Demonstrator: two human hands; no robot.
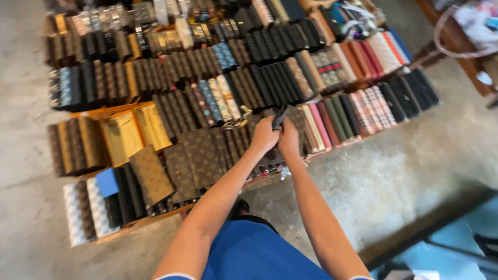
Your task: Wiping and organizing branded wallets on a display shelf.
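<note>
Both your arms are stretched out over the display board (124, 228) on the concrete floor (384, 181), and your 2 hands meet just above its near edge. Your left hand (264, 136) is curled with the fingers folded in, knuckles up, and your right hand (289, 139) sits pressed right against it, also curled. Between them a dark wallet (279, 116) sticks up, pinched at its lower end; which fingers do the gripping I cannot tell, the frame is blurred there. The dark wallet stands over the front row of the board, with brown patterned wallets (199, 155) to its left and pink and red wallets (319, 124) just to its right. Farther left on the board lie gold boxes (124, 135), and near the board's closest corner are checkered white wallets (85, 210). Black wallets (275, 78) fill rows behind your hands.
</note>
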